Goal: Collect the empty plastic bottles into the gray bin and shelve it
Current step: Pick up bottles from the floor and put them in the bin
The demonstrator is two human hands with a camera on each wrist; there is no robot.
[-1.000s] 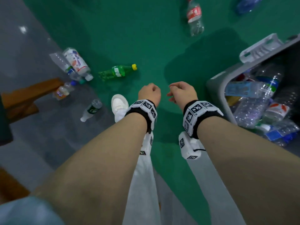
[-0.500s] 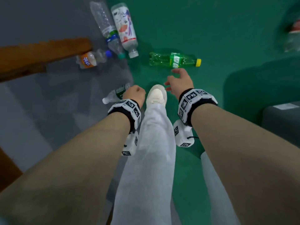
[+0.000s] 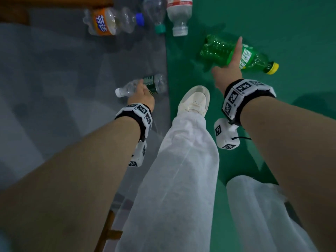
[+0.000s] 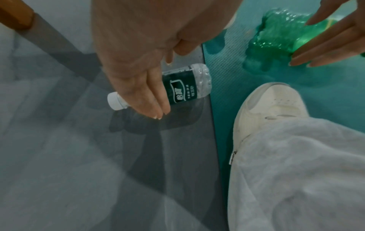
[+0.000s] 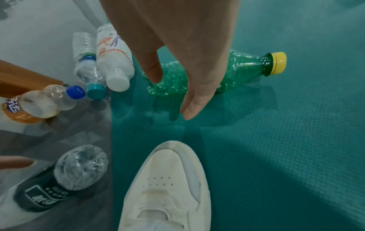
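**Both hands down on two bottles, neither one lifted yet**

The person reaches low with both arms at once. The left hand [image 4: 138, 81] comes over the small clear bottle [image 4: 187, 84], the one with the dark green label and white cap, lying on the gray floor [image 3: 54, 88] right at the edge of the green mat [image 3: 272, 24]. Fingers are straight and together across its neck end, a grip not closed yet. Whether they touch the plastic is hard to say.

Over on the mat, the right hand [image 3: 231, 68] spreads wide over the crumpled green bottle [image 5: 242, 68] with the yellow cap: thumb on one side, fingers on the other, nothing clamped.

Three more wait at the top of the head view: an orange-labelled bottle [image 3: 109, 20], a clear one with a teal cap [image 3: 154, 13] and a white one [image 3: 179, 15]. A white shoe [image 3: 194, 100] stands between the two targets. The gray bin is not in view.

The risks? Light, round, empty plastic rolls, so a nudge before the fingers close could send the small bottle off across the smooth floor. The green one is dented and may buckle or slip out of a loose squeeze. Two pickups at once split the attention, too.
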